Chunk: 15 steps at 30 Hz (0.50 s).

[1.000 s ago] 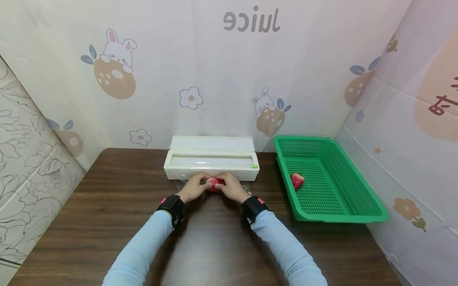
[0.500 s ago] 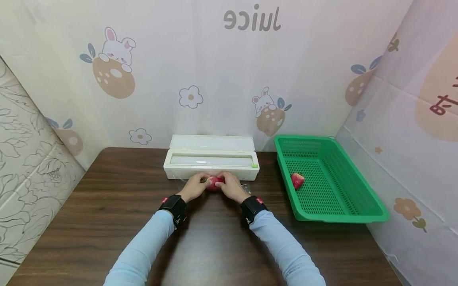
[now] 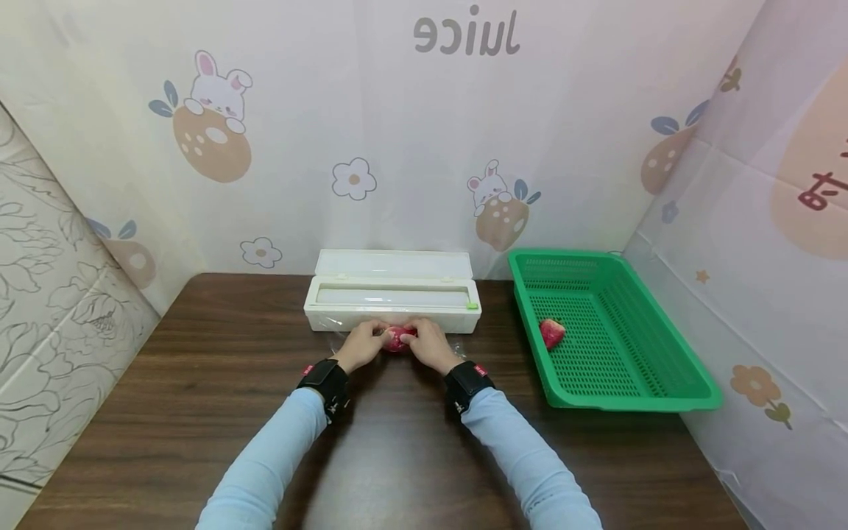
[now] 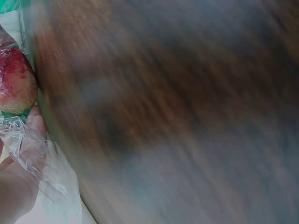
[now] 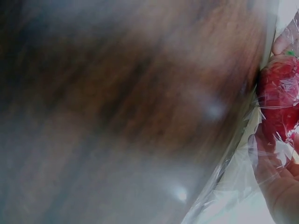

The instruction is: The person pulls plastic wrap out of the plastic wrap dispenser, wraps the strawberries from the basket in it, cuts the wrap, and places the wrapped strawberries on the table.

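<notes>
A red fruit, paler at one end with a bit of green, lies in front of the white cling film box. Clear cling film wraps over it, shiny and creased in both wrist views. My left hand holds the fruit from its left side, and the film drapes over the fingers. From the right, my right hand grips the same fruit, thumb toward me. Film also covers part of that hand in the right wrist view. The far fingers are partly hidden behind the fruit.
The film box's lid stands raised against the back wall, and a green slider sits at its right end. To the right, a green basket holds another red fruit. Dark wooden table extends toward me.
Both hands stay at the fruit with only slight shifts of the fingers. The film shows more gloss over the fruit's front. Box and basket have not moved.
</notes>
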Tool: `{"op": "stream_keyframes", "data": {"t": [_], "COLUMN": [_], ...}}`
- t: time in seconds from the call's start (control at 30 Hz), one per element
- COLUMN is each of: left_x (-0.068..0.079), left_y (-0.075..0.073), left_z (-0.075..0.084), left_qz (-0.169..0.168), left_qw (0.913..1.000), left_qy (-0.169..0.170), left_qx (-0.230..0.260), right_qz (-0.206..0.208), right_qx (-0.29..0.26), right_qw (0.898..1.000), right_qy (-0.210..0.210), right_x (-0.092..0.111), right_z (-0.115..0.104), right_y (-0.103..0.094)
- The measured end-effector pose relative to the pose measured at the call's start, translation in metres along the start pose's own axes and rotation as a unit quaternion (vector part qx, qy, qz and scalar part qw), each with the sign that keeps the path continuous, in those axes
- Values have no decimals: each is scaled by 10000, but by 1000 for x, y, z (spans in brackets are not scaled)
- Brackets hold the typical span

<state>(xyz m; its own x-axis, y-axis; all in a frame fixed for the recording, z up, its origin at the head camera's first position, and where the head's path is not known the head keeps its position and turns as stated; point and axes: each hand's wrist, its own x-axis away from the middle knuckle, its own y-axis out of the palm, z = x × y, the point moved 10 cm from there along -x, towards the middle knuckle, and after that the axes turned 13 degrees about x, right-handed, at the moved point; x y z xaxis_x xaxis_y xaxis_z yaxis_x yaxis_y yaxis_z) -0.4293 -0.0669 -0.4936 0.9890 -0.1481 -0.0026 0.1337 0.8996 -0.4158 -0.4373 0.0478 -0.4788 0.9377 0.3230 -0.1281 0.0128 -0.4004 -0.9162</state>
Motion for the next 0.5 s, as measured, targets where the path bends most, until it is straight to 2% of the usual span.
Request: {"op": "stream_keyframes", "data": {"t": [0.13,0.37,0.5], "left_x": [1,2,3], "left_y": [1,1,0], "left_z": [0,-4,-2], "left_qz": [-34,-25,-277], "left_qw": [9998,9997,9995], "left_qy": [-136,-164,-23], "left_qx": [125,161,136], "right_qz": [-40,-25,-26], "right_qx": [-21,-27,-16], "right_qw": [10000,10000,10000], "right_qy": [44,0,-83], "right_x": [-1,-1,-1], "right_z": [2,2,1], "right_y": [0,1,2]}}
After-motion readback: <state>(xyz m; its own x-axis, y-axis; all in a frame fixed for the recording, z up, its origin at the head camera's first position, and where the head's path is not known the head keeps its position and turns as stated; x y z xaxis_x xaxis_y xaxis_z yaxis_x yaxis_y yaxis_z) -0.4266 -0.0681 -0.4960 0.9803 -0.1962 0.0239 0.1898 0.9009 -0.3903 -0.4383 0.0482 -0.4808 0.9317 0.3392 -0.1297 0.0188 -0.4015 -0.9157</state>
